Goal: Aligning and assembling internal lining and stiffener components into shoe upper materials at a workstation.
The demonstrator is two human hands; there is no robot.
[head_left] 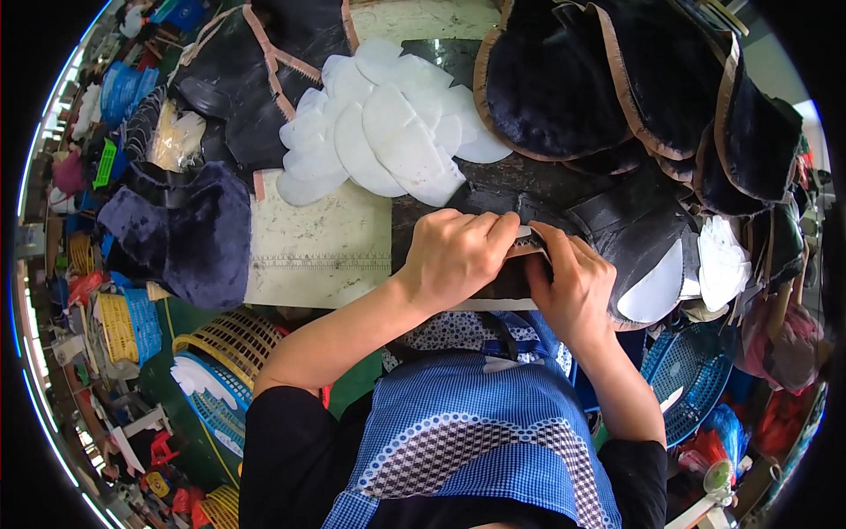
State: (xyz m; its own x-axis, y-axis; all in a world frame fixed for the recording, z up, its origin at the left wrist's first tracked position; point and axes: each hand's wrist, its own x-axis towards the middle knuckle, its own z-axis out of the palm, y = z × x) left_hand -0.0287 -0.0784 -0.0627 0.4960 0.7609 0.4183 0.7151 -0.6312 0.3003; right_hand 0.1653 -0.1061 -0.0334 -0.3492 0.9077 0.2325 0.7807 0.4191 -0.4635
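Both hands, left [454, 251] and right [573, 282], pinch black fabric piece [515, 280] below white pads [397, 132]; likely soft, light; grip edges.

Black sleeves, blue checked apron [476, 423], apparently.

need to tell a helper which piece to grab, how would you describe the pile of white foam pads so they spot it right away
Start at the worktable and look to its far edge, beyond the left hand. The pile of white foam pads lies fanned out between two heaps of dark pieces with tan edging. It is the only large bright white cluster among dark material.
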